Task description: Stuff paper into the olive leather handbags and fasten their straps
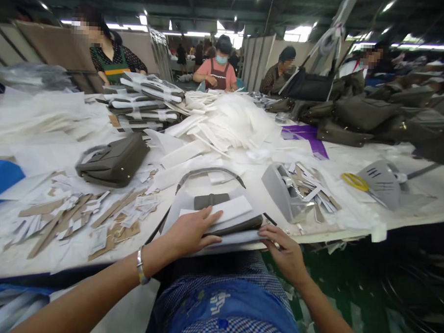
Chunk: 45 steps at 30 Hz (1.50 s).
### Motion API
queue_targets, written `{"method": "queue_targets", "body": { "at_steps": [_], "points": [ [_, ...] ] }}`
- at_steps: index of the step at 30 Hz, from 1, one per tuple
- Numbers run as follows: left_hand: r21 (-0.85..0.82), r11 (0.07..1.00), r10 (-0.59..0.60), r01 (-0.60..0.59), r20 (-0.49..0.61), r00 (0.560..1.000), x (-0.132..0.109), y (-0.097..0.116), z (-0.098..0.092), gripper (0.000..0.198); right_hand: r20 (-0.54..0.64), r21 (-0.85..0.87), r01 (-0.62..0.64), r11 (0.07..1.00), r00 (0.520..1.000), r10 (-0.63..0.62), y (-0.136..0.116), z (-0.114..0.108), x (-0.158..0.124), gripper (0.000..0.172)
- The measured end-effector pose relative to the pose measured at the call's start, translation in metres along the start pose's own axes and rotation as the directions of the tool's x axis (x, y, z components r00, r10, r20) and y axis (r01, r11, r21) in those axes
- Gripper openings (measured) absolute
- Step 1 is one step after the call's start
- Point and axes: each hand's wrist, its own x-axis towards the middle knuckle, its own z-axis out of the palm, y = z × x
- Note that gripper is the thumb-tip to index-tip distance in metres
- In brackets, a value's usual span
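Note:
A dark olive handbag (237, 227) lies at the table's front edge before me, its handle (210, 170) arching away from me. White sheet wraps part of it, and a folded white padding strip (235, 209) rests on top. My left hand (193, 230) lies over the bag and padding with its fingers stretched out and thumb apart. At the bag's right front corner, my right hand (282, 247) pinches the edge of the white wrapping sheet (237, 238) between thumb and fingers. The underside of the bag is hidden.
Left stands another olive handbag (114, 161), near scattered paper tags (102, 217). White sheets (235, 120) heap up behind, beside stacked wrapped bags (144, 104). On the right are grey tape dispensers (285, 194), yellow-handled scissors (355, 182) and piled dark bags (367, 114). Several people work beyond.

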Motion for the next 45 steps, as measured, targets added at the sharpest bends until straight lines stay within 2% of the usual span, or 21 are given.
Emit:
{"method": "queue_targets", "body": {
  "at_steps": [3, 6, 10, 12, 14, 16, 18, 21, 26, 29, 33, 35, 37, 39, 40, 41, 43, 45],
  "points": [
    [-0.009, 1.0, -0.027, 0.028, 0.028, 0.999, -0.003, 0.006, 0.001, 0.085, -0.156, -0.095, 0.086, 0.992, 0.983, -0.101, 0.004, 0.027, 0.001, 0.019],
    [0.046, 0.998, -0.046, 0.049, -0.055, 0.997, -0.006, 0.012, 0.016, 0.085, -0.209, -0.249, 0.13, 0.96, 0.961, -0.184, 0.003, 0.035, 0.0, 0.022],
    [0.141, 0.986, -0.054, 0.084, -0.202, 0.978, -0.009, 0.02, 0.039, 0.069, -0.144, -0.41, 0.179, 0.894, 0.955, -0.258, -0.015, 0.018, 0.004, 0.024],
    [0.17, 0.981, -0.047, 0.089, -0.24, 0.97, -0.01, 0.022, 0.045, 0.065, -0.065, -0.439, 0.252, 0.862, 0.948, -0.311, -0.027, 0.006, 0.012, 0.029],
    [0.188, 0.978, -0.042, 0.092, -0.256, 0.966, -0.011, 0.023, 0.048, 0.064, 0.107, -0.462, 0.348, 0.816, 0.935, -0.338, -0.036, -0.001, 0.027, 0.042],
    [0.202, 0.974, -0.045, 0.1, -0.26, 0.965, -0.011, 0.024, 0.048, 0.063, 0.302, -0.469, 0.439, 0.766, 0.895, -0.328, -0.038, -0.001, 0.042, 0.055],
    [0.216, 0.97, -0.053, 0.109, -0.248, 0.967, -0.011, 0.026, 0.048, 0.062, 0.413, -0.449, 0.505, 0.738, 0.849, -0.33, -0.031, 0.006, 0.052, 0.056],
    [0.227, 0.966, -0.076, 0.123, -0.206, 0.976, -0.007, 0.035, 0.045, 0.059, 0.412, -0.406, 0.532, 0.743, 0.832, -0.371, -0.014, 0.018, 0.053, 0.046],
    [0.21, 0.961, -0.132, 0.177, -0.213, 0.968, 0.013, 0.058, 0.039, 0.046, 0.318, -0.392, 0.483, 0.783, 0.87, -0.378, 0.003, 0.029, 0.039, 0.042],
    [0.217, 0.964, -0.094, 0.152, -0.254, 0.963, 0.024, 0.063, 0.046, 0.045, 0.292, -0.388, 0.467, 0.795, 0.88, -0.374, 0.004, 0.031, 0.037, 0.043],
    [0.242, 0.959, -0.063, 0.145, -0.317, 0.946, 0.025, 0.061, 0.063, 0.048, 0.291, -0.333, 0.455, 0.826, 0.883, -0.368, 0.002, 0.029, 0.038, 0.044],
    [0.25, 0.956, -0.061, 0.155, -0.347, 0.936, 0.023, 0.06, 0.067, 0.049, 0.25, -0.279, 0.415, 0.866, 0.902, -0.352, 0.0, 0.023, 0.032, 0.044],
    [0.252, 0.955, -0.057, 0.158, -0.368, 0.928, 0.021, 0.06, 0.07, 0.051, 0.111, -0.233, 0.298, 0.926, 0.954, -0.279, -0.003, 0.014, 0.019, 0.04],
    [0.258, 0.954, -0.04, 0.15, -0.388, 0.921, 0.021, 0.059, 0.071, 0.052, -0.063, -0.174, 0.07, 0.982, 0.995, -0.082, -0.006, 0.007, 0.003, 0.035],
    [0.268, 0.952, -0.029, 0.146, -0.397, 0.917, 0.021, 0.058, 0.072, 0.053, -0.121, -0.118, -0.076, 0.99, 0.991, 0.061, -0.007, 0.005, -0.005, 0.034],
    [0.283, 0.949, -0.013, 0.139, -0.403, 0.915, 0.02, 0.057, 0.073, 0.054, -0.142, -0.045, -0.222, 0.974, 0.967, 0.214, -0.008, 0.004, -0.011, 0.034],
    [0.324, 0.938, 0.023, 0.123, -0.412, 0.911, 0.02, 0.055, 0.076, 0.057, -0.082, 0.113, -0.449, 0.886, 0.885, 0.459, -0.008, 0.006, -0.016, 0.04],
    [0.356, 0.928, 0.054, 0.107, -0.413, 0.909, 0.02, 0.052, 0.078, 0.061, 0.028, 0.211, -0.565, 0.798, 0.819, 0.573, -0.006, 0.01, -0.011, 0.049]
  ]
}}
